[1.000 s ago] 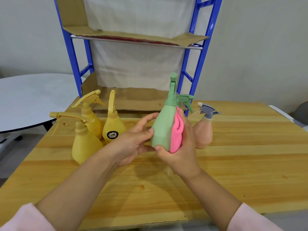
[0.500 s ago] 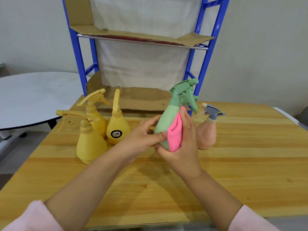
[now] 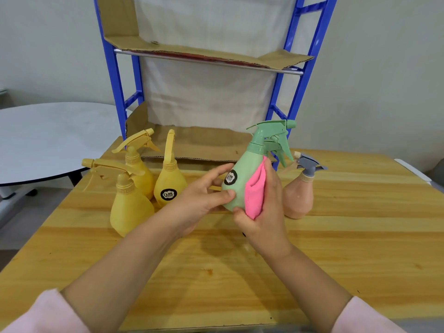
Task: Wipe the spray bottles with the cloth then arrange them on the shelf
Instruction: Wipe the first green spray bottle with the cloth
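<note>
A green spray bottle [image 3: 242, 179] is held above the wooden table [image 3: 336, 248], tilted, with its nozzle pointing right. My left hand [image 3: 201, 200] grips the bottle's lower left side with thumb and fingers. My right hand [image 3: 266, 212] holds a folded pink cloth [image 3: 255, 193] pressed against the bottle's right side. Three yellow spray bottles [image 3: 131, 205] stand together at the left. A peach bottle with a grey trigger [image 3: 300, 195] stands just right of my right hand. The blue shelf [image 3: 310, 63], lined with cardboard, rises behind.
A round white table [image 3: 48, 138] sits at the left beyond the wooden table. A cardboard sheet [image 3: 204, 145] covers the shelf's lower level at table height. A white object [image 3: 413, 169] shows at the right edge.
The green bottle has been turned in my hands, so its nozzle swung to the right and its black label now faces me. The pink cloth stays against its side.
</note>
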`<state>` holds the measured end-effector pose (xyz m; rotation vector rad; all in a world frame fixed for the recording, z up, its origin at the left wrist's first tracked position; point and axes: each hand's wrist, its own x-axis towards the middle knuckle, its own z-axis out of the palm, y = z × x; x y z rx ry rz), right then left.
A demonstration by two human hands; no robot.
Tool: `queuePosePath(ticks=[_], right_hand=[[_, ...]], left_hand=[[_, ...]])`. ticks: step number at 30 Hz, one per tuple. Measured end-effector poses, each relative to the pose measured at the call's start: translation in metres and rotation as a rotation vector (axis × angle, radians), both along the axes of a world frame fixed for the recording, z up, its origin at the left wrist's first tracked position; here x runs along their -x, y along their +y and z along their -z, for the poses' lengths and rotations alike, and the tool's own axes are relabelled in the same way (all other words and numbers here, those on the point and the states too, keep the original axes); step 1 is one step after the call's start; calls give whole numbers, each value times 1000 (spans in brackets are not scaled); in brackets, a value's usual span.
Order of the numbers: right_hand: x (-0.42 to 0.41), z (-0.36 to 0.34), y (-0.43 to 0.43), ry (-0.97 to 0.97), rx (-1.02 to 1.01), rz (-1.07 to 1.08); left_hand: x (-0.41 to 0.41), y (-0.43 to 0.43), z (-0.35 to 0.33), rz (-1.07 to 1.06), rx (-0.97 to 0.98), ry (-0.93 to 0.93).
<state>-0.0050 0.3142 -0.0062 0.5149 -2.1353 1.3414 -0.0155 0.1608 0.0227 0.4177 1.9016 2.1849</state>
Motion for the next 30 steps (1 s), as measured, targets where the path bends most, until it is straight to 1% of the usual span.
queuePosePath(ticks=[2,4,8,10,12,14,16,18,20,23,26,30], right_hand=[[0,1,-1,30,-82,27],[0,1,-2,35,-112,45],[1,-1,-5,-9,-42,57],[0,1,-6,-11,9,54],[0,2,-6,-23,93,17],[0,2,-7,-41,153,-20],[1,1,-8,-58,160,-38],[0,0,-8,-64,151,-54],[-1,-1,-7,-43,107,-52],[1,-1,-5,29,-28,-13],[0,-2,-5,105,-177,29],[3,-1,-4,121,-252,52]], left_hand=[[1,1,-1,-42,36,31],[0,3,0,-76,75,72],[-2,5,-2,-135,162,116],[-1,2,-5,-116,196,134],[-1,-2,-8,-41,125,86],[-2,-5,-8,48,35,-7],[-2,-7,-7,97,-17,-82],[-2,-7,-5,104,-23,-91],[-2,-7,-5,77,-31,-57],[-1,-5,-5,-6,-32,-6],[2,-2,-3,-72,66,43],[1,6,0,-128,170,72]])
